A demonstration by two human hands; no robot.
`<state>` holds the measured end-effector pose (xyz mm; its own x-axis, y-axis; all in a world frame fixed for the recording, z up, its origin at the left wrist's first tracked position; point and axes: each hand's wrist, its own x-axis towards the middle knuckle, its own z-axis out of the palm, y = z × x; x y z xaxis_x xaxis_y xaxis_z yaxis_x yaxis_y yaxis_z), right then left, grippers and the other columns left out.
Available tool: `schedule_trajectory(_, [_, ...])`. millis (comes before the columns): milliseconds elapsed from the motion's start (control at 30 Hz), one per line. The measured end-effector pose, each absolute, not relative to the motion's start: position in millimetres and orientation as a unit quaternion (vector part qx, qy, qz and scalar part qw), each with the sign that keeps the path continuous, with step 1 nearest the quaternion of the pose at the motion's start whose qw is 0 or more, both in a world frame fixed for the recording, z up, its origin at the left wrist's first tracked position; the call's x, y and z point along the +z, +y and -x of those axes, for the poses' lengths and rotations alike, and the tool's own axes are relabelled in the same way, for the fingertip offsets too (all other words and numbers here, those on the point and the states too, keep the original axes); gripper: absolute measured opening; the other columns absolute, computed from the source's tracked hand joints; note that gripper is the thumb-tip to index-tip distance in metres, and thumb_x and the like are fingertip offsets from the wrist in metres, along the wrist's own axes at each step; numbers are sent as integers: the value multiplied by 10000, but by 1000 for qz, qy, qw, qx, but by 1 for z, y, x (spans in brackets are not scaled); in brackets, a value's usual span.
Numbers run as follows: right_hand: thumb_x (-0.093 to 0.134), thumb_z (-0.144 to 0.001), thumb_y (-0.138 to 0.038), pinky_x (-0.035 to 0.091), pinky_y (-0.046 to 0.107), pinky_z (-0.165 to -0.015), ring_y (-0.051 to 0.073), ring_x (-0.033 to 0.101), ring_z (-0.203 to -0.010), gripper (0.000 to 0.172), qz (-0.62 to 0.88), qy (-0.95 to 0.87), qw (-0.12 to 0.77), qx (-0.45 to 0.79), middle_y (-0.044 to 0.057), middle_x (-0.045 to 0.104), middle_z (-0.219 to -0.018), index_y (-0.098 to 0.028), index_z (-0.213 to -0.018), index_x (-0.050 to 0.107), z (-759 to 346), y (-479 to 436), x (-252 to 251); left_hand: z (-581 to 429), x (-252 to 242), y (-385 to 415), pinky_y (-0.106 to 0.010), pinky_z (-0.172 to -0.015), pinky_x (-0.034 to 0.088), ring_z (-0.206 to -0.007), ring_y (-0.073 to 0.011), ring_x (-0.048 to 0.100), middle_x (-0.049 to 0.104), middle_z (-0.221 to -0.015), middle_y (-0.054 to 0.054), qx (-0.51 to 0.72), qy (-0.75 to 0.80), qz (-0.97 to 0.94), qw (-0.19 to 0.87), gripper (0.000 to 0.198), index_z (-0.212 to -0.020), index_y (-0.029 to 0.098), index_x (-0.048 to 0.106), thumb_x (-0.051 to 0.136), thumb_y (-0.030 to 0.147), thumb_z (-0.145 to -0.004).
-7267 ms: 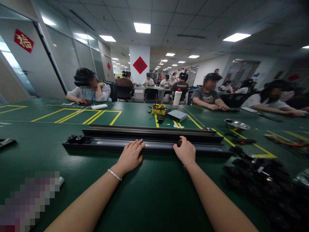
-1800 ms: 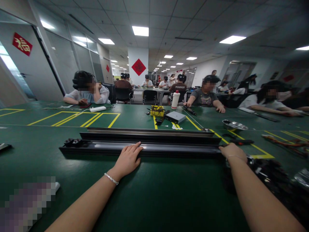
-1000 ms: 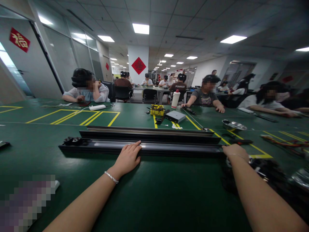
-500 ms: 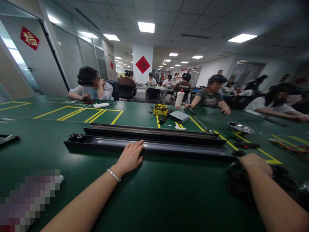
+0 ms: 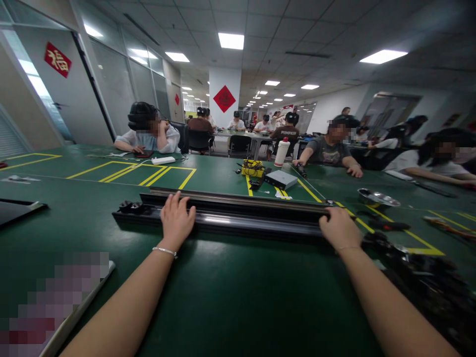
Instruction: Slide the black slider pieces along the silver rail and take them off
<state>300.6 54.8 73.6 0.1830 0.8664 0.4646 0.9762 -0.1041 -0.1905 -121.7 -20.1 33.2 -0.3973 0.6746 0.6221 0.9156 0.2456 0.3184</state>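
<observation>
Two long black rails lie side by side on the green table (image 5: 238, 297). Small black parts (image 5: 131, 207) sit at the left end of the near rail (image 5: 238, 223). My left hand (image 5: 176, 218) rests over the left part of the rails, fingers spread, its fingertips at the far rail (image 5: 238, 200). At the right end, my right hand (image 5: 340, 228) has its fingers bent over the rails, the fingertips at the far one. Right of that hand lies a pile of black parts (image 5: 427, 277).
Farther back are a yellow object with cables (image 5: 253, 167), a grey box (image 5: 281, 179), a white bottle (image 5: 282, 152) and a metal bowl (image 5: 378, 198). A dark panel (image 5: 18, 210) lies at left. People sit across the table.
My left hand has moved left along the rails and reaches the far one. My right hand has moved from the black pile onto the rails' right end. The view has shifted slightly.
</observation>
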Motion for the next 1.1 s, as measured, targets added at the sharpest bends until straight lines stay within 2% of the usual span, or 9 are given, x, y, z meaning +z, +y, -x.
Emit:
schedule_trajectory(167, [427, -831, -289, 389, 335, -906, 230, 516, -1084, 364, 623, -738, 231, -122, 98, 562, -1236, -156, -1104, 625, -229, 45, 35, 167, 24, -26, -522, -1082, 198, -1378, -341, 142, 130, -1507, -197, -355, -845, 368, 158, 571, -1308, 116, 397, 467, 369, -801])
schedule_trajectory(267, [366, -853, -232, 361, 341, -949, 207, 510, -1114, 371, 620, -738, 242, -113, 67, 608, -1184, -181, -1100, 638, -215, 42, 20, 182, 20, -28, -538, -1093, 153, -1386, -354, 88, 84, -1505, -228, -368, -863, 320, 129, 627, -1338, 90, 346, 464, 381, -794])
schedule_trajectory(367, [358, -847, -207, 352, 340, -960, 199, 511, -1125, 384, 617, -739, 247, -112, 44, 618, -1179, -190, -1113, 635, -215, 40, 16, 189, 20, -29, -549, -1090, 146, -1375, -372, 128, 141, -1491, -231, -370, -878, 292, 89, 625, -1320, 84, 379, 454, 397, -785])
schedule_trajectory(533, [370, -840, -212, 354, 339, -953, 198, 517, -1120, 380, 620, -733, 259, -110, 41, 626, -1169, -189, -1107, 640, -218, 39, 16, 194, 21, -29, -508, -1097, 169, -1369, -360, 161, 227, -1458, -218, -357, -879, 301, 95, 532, -1195, 88, 520, 463, 386, -758])
schedule_trajectory(700, [375, -838, -208, 352, 341, -950, 194, 518, -1115, 376, 616, -732, 268, -109, 38, 635, -1151, -199, -1100, 645, -217, 39, 15, 194, 19, -29, -481, -1094, 197, -1358, -349, 191, 289, -1407, -226, -367, -871, 305, 117, 494, -1151, 82, 548, 462, 357, -751])
schedule_trajectory(933, [374, -839, -217, 354, 336, -934, 193, 516, -1111, 373, 618, -731, 265, -113, 30, 635, -1151, -208, -1097, 644, -218, 41, 12, 192, 21, -26, -453, -1031, 301, -1251, -318, 362, 392, -1295, -222, -351, -869, 321, 134, 427, -1067, 93, 572, 473, 343, -735])
schedule_trajectory(1100, [361, -845, -219, 351, 331, -936, 192, 512, -1114, 380, 617, -733, 265, -112, 34, 633, -1154, -199, -1101, 642, -218, 41, 12, 186, 28, -29, -485, -1017, 309, -1250, -325, 361, 407, -1296, -201, -349, -870, 319, 136, 412, -1073, 111, 563, 474, 339, -743])
